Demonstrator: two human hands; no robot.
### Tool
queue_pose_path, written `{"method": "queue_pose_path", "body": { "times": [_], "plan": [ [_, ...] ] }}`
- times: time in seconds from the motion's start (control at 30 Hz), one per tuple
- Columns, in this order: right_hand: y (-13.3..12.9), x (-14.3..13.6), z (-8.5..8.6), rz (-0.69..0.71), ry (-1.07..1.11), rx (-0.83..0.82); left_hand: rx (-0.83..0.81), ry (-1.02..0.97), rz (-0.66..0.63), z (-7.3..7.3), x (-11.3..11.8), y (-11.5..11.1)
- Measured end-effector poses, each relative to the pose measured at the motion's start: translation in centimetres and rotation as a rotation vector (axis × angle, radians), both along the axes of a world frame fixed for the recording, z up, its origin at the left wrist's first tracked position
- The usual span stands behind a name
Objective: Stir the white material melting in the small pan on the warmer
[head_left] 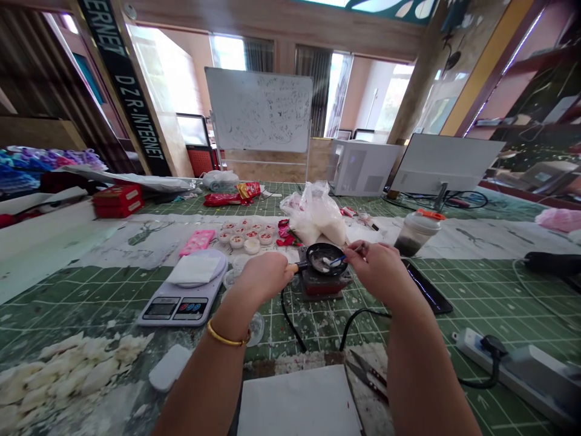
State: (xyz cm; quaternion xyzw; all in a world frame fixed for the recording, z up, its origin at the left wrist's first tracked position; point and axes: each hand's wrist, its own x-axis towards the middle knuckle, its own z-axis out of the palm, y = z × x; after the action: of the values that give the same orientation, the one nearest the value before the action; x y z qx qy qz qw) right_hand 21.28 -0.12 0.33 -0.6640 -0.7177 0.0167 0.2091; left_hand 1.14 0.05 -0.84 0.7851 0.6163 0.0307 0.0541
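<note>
A small black frying pan (319,249) rests on a little red hot plate (321,287). My left hand (267,272) is closed round the pan's wooden handle (291,267). Over the pan's right side, my right hand (373,265) pinches a thin stirring tool (337,260), blue along its shaft with a pale tip; its exact kind is hard to make out. The tip dips into cloudy, pale, partly melted stuff (320,263) in the pan. Behind the pan stands a plastic bag (318,212) of white material, with small cups (245,233) of white and red filling left of it.
A kitchen scale (186,290) stands left, near white chunks (68,369). Scissors (370,372) and white paper (297,402) lie in front. On the right are a black phone-like slab (429,287), a power strip (508,369) and a shaker bottle (420,233). Black cables (290,321) cross the mat.
</note>
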Motion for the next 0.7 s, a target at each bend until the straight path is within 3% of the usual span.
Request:
{"method": "queue_pose_path", "body": {
  "times": [0.13,0.27,0.43,0.6,0.7],
  "plan": [
    [0.12,0.00,-0.23,0.105,0.047,0.013,0.010,-0.007,-0.004,0.04,-0.05,0.03],
    [0.21,0.22,-0.32,0.013,0.019,0.022,0.007,-0.006,0.000,0.07,-0.02,0.05],
    [0.06,0.16,-0.29,0.139,0.065,-0.003,0.006,0.005,0.005,0.09,0.11,0.00],
    [0.28,0.20,-0.29,0.018,0.028,-0.003,-0.011,-0.008,-0.007,0.18,0.09,-0.10],
    [0.11,0.23,-0.20,0.108,0.046,-0.011,-0.004,-0.008,-0.005,0.19,0.08,-0.08]
  ]
}}
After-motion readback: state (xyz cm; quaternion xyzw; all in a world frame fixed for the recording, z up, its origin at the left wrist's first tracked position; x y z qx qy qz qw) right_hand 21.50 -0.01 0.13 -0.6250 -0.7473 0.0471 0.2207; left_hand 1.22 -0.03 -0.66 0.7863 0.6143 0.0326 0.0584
